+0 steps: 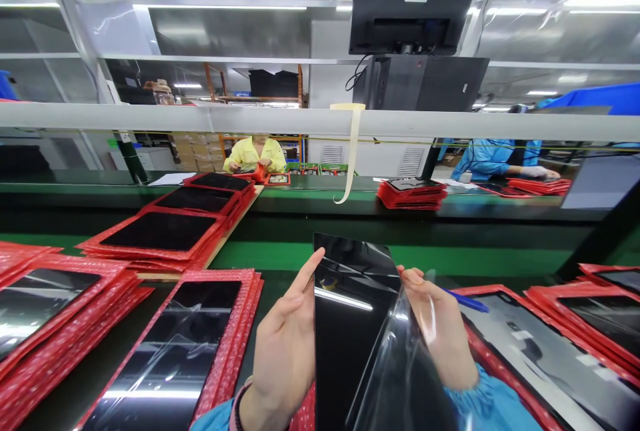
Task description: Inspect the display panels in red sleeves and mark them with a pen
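A glossy black display panel is tilted up in front of me. My left hand grips its left edge, with the thumb near the upper corner. My right hand is closed at the panel's right edge on a clear plastic film, which hangs loose and wrinkled over the lower right of the panel. A blue pen sticks out beside my right hand; whether the fingers hold it I cannot tell. Under the panel, a bit of red bubble wrap shows.
Panels on red bubble-wrap sleeves are stacked at left. More sleeves and a grey-backed panel lie at right. Tape hangs from the white rail. Across the bench are a person in yellow and another in blue.
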A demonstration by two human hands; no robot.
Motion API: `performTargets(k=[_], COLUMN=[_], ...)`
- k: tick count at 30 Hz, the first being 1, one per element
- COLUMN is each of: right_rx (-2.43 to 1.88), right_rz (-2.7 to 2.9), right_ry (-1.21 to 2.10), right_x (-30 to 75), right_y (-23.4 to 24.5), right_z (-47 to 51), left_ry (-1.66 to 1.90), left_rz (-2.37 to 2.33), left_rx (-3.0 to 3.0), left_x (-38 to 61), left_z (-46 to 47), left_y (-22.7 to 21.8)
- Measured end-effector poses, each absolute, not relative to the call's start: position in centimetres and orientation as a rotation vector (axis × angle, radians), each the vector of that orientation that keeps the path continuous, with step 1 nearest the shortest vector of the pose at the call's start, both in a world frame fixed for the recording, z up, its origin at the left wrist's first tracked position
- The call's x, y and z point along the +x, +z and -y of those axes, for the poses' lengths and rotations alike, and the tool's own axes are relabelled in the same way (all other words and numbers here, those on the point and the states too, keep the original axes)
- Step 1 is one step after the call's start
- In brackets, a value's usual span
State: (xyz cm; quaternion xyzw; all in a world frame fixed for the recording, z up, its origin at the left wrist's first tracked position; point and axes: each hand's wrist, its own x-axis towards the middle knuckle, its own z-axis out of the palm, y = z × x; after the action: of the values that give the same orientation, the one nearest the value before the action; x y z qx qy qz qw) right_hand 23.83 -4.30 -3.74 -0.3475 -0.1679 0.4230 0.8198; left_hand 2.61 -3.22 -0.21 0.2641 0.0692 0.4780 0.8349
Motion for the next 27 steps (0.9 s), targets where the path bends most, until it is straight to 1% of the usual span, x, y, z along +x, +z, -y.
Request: performTargets(k=[10,14,21,27], right_rx=[-0.743,-0.747,-0.826,-0.875], right_rz=[0.338,0.341,0.257,0.366], right_ry=[0.931,0.874,0.739,0.664], right_x=[23.7,23.5,22.4,22.1], right_y=[-4.4,-3.8,-2.6,-2.1], right_z=[3.5,3.9,5.7,6.2], left_ry=[1.083,1.049,1.112,1.126], left_rz=[-0.197,-0.172,-0.192,-0.242], left_rx=[0.601,0.605,0.745,0.860], left_x=[2.8,2.7,2.5,2.7], left_z=[2.9,3.2,3.6,3.9], left_y=[-0.1,0.1,-0.1,-0.3])
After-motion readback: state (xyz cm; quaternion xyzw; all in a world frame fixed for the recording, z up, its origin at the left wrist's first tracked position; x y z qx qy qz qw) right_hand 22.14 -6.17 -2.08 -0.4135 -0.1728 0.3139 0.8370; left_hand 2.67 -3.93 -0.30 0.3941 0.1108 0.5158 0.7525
